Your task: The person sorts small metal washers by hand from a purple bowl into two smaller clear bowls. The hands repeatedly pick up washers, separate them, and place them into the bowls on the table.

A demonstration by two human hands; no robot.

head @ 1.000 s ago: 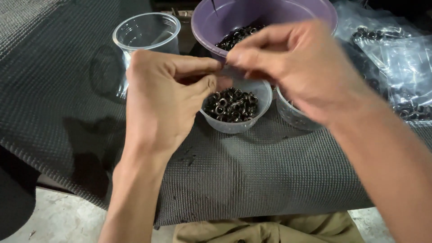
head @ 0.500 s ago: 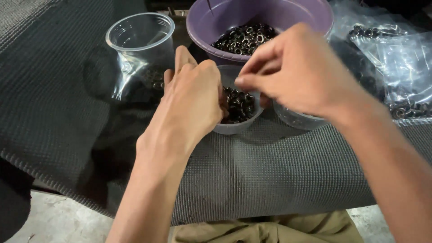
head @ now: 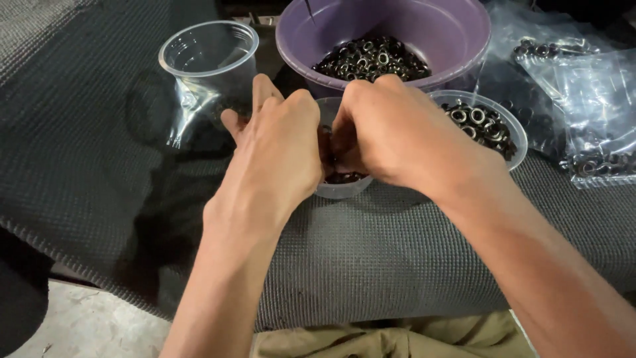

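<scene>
Both hands meet over the small clear cup (head: 341,189) of dark metal rings, just in front of the purple bowl (head: 457,40). The left hand (head: 278,159) and right hand (head: 397,136) have curled fingers; what they pinch I cannot tell.

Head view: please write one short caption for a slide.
Both hands, left and right, meet over a small clear cup of dark metal rings.

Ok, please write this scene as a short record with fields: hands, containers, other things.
left hand: over the small middle cup, fingers curled in
right hand: over the same cup, fingers hidden
purple bowl: behind, holds dark metal rings
right cup: also holds rings
empty clear cup: at the left
plastic bags: at the right
surface: grey mat
</scene>
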